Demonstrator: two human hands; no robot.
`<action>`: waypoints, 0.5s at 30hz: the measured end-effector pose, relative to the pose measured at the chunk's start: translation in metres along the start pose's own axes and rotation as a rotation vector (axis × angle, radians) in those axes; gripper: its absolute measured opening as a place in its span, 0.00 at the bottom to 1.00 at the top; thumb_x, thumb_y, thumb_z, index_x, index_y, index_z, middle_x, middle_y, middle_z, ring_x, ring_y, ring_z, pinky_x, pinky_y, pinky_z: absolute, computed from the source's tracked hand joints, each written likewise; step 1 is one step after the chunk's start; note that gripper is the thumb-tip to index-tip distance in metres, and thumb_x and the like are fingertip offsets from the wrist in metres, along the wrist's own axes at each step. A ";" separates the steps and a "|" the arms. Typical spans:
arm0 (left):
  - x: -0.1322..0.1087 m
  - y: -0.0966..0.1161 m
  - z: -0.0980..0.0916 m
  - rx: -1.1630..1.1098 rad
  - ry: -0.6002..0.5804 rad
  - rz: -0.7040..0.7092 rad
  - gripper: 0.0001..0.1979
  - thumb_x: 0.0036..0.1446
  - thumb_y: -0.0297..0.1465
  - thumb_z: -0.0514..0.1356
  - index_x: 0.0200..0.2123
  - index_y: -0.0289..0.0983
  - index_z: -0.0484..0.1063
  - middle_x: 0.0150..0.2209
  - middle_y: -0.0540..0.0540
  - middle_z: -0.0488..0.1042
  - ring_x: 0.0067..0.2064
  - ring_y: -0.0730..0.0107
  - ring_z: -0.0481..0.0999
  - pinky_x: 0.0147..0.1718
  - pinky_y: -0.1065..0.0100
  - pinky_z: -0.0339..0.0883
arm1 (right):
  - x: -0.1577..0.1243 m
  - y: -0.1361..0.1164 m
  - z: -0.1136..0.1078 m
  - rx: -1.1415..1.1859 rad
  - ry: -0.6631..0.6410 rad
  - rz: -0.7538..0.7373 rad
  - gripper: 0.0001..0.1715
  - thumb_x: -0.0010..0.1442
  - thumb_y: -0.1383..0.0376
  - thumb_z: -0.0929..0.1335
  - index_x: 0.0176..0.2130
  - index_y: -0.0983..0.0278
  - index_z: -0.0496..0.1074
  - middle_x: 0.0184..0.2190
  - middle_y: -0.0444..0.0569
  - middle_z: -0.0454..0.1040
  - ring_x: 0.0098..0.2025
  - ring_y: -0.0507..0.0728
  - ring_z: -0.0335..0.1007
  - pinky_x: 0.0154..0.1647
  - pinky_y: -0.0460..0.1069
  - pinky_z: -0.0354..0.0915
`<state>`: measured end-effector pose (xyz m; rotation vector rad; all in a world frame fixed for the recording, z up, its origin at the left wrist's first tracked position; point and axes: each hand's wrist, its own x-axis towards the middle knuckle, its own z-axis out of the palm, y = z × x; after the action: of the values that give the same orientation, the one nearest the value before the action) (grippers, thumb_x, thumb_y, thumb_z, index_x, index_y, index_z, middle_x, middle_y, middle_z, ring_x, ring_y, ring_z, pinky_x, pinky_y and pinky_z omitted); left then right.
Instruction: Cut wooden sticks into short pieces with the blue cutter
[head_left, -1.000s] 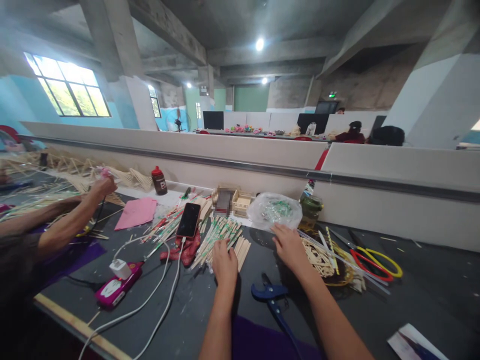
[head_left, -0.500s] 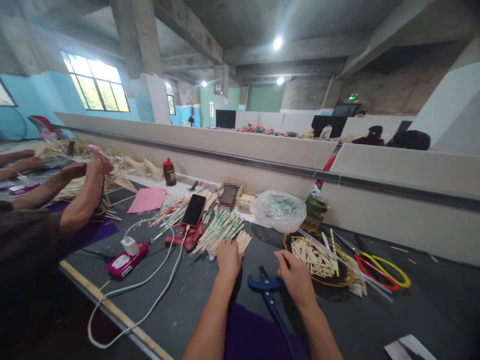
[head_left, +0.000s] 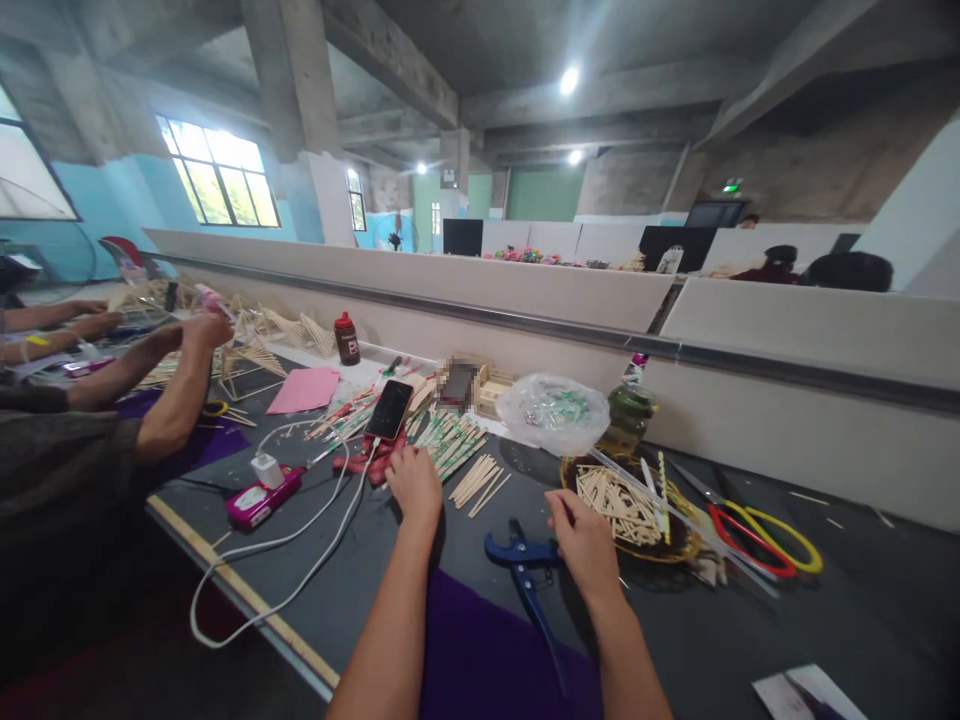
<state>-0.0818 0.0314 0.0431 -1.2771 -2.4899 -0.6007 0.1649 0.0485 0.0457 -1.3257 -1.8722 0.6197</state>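
Note:
My left hand [head_left: 414, 490] has its fingers curled down at the near left end of a pile of wrapped wooden sticks [head_left: 454, 440], close to a red glove [head_left: 360, 465] with a phone [head_left: 389, 411] on it. What those fingers hold, if anything, is hidden. Several bare sticks [head_left: 476, 480] lie just right of that hand. My right hand [head_left: 583, 545] is loosely closed, with nothing visible in it. It hovers at or rests by the head of a blue pipe cutter [head_left: 523, 555], which lies partly on purple cloth [head_left: 472, 650]; contact is unclear.
Right of my right hand stands a basket [head_left: 574, 490] of short cut sticks, with scissors [head_left: 765, 540] beyond. A plastic bag [head_left: 553, 412] and a jar [head_left: 628, 415] line the divider. A white cable [head_left: 300, 590] loops from a pink power strip [head_left: 264, 495]. A co-worker's arm [head_left: 176, 390] is at left.
My left hand has moved left, off the bare sticks toward the wrapped ones and the glove. My right hand stays beside the cutter. The view has shifted slightly.

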 end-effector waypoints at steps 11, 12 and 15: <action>0.002 -0.010 0.000 -0.217 0.130 -0.121 0.11 0.60 0.31 0.52 0.40 0.40 0.73 0.42 0.41 0.72 0.47 0.54 0.67 0.41 0.58 0.59 | -0.002 -0.002 -0.003 0.113 -0.014 0.045 0.22 0.61 0.49 0.58 0.37 0.59 0.73 0.22 0.44 0.74 0.16 0.52 0.66 0.20 0.46 0.63; 0.002 -0.008 -0.002 -0.287 0.168 -0.116 0.11 0.60 0.30 0.51 0.41 0.39 0.72 0.42 0.41 0.72 0.47 0.55 0.68 0.42 0.59 0.59 | -0.002 -0.002 -0.004 0.117 -0.011 0.052 0.22 0.61 0.49 0.59 0.37 0.60 0.73 0.22 0.44 0.74 0.16 0.52 0.66 0.20 0.46 0.63; 0.000 0.000 -0.004 -0.502 0.183 -0.099 0.11 0.62 0.29 0.48 0.43 0.38 0.68 0.42 0.43 0.73 0.44 0.61 0.71 0.40 0.64 0.60 | -0.001 -0.003 -0.005 0.128 -0.012 0.059 0.22 0.61 0.49 0.59 0.36 0.60 0.73 0.22 0.45 0.74 0.16 0.52 0.67 0.19 0.46 0.63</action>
<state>-0.0813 0.0295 0.0471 -1.1863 -2.3377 -1.3678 0.1673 0.0462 0.0499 -1.3003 -1.7771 0.7661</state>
